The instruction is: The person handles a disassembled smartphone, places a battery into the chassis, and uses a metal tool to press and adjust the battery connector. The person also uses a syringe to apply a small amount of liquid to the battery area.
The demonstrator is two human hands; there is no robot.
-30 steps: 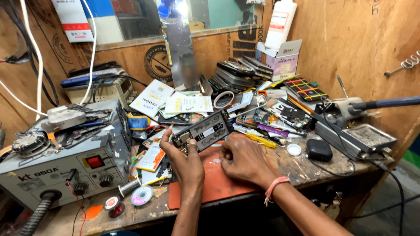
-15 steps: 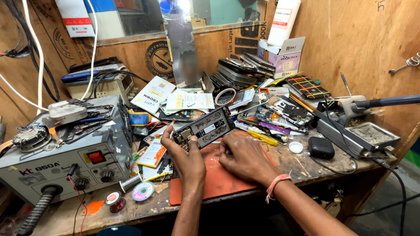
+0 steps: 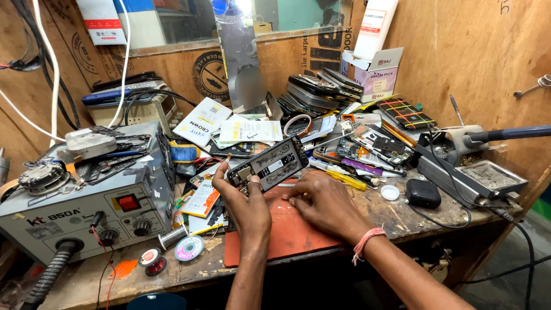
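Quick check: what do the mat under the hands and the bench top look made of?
Mat: looks like rubber or silicone, matte rust-orange, thin and lying flat with scuffed, dirty patches. Bench top: looks like bare wood or plywood, unfinished, with stains and worn marks.

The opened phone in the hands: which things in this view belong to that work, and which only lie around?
In use:
- opened phone, held up by left hand
- right hand, resting on red mat

Lying about:
- grey rework station
- pile of phones
- solder spools
- black pouch
- soldering iron stand
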